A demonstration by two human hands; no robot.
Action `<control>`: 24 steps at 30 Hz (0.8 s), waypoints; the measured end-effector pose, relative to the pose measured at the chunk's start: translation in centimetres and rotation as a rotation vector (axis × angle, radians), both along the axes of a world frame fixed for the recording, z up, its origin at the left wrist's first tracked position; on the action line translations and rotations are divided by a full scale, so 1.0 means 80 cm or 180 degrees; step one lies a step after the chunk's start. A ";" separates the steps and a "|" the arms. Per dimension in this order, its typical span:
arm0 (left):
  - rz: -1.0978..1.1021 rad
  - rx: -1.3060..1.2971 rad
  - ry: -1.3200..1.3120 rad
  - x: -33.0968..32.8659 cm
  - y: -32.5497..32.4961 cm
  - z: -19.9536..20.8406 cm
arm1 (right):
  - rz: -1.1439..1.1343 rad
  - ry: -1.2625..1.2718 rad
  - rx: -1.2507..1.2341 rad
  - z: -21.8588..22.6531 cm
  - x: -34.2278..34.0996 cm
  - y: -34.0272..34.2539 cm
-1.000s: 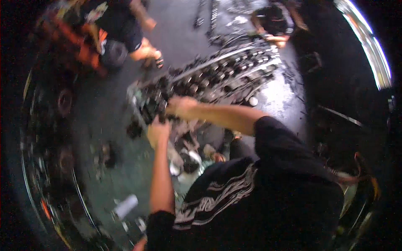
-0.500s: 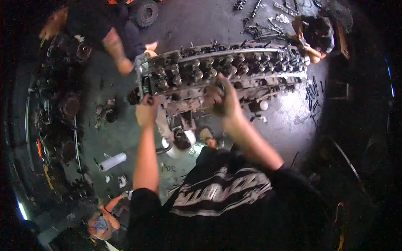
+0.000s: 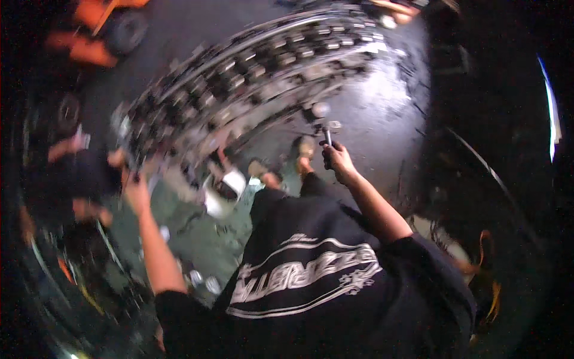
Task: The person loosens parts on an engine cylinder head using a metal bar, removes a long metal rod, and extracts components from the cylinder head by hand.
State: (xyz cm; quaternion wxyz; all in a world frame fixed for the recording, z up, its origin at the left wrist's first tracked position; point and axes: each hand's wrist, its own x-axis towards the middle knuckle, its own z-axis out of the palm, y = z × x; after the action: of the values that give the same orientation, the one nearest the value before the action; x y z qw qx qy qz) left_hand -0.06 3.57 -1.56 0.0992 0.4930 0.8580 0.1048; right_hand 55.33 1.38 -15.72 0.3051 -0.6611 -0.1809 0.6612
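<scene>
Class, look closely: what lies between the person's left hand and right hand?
In the head view, from left hand to right hand: a blurred pale part, a white bucket-like container, then the person's feet.

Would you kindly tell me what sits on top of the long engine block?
Along the top of the engine block run rows of shiny metal parts. Blur hides finer detail near the left hand, and the engine block covers whatever lies directly beneath.

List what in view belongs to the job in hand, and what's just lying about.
With the job:
long metal engine part, left hand near its left end, contact too blurred to tell
metal-shafted tool, gripped in the right hand

Apparently just about:
white container
orange wheeled machine
</scene>
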 end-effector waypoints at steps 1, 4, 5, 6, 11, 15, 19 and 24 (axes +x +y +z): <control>-0.0318 0.0283 0.0757 -0.082 -0.049 -0.016 | -0.0080 0.0067 -0.0377 -0.029 0.010 0.007; -0.0228 -0.0076 0.0943 -0.082 -0.050 -0.019 | -0.1041 0.0225 -0.1043 -0.139 0.119 0.005; -0.0357 -0.0036 0.0889 -0.075 -0.049 -0.023 | -0.1150 0.0178 -0.0989 -0.145 0.157 0.025; -0.0480 -0.0007 0.0857 -0.068 -0.041 -0.021 | -0.1444 -0.0014 -0.0852 -0.145 0.195 0.042; 0.0006 -0.0141 0.0209 -0.088 -0.028 -0.023 | -0.2336 -0.0720 -0.0540 -0.159 0.299 0.091; -0.0077 0.0223 -0.0031 -0.081 -0.037 -0.016 | -0.0861 -0.1541 -0.0406 -0.253 0.199 0.030; 0.0006 -0.0133 -0.0022 -0.037 -0.020 0.001 | 0.0975 -0.1077 0.0627 -0.181 0.007 -0.042; -0.0040 0.0080 0.0136 -0.048 -0.035 -0.005 | 0.1357 -0.1644 0.1735 -0.137 -0.102 -0.001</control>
State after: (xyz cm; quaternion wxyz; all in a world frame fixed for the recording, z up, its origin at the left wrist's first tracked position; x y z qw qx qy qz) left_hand -3.94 0.80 -1.95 0.0753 0.5017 0.8554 0.1043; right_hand 47.14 1.34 -26.67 0.2699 -0.6479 -0.5519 0.4504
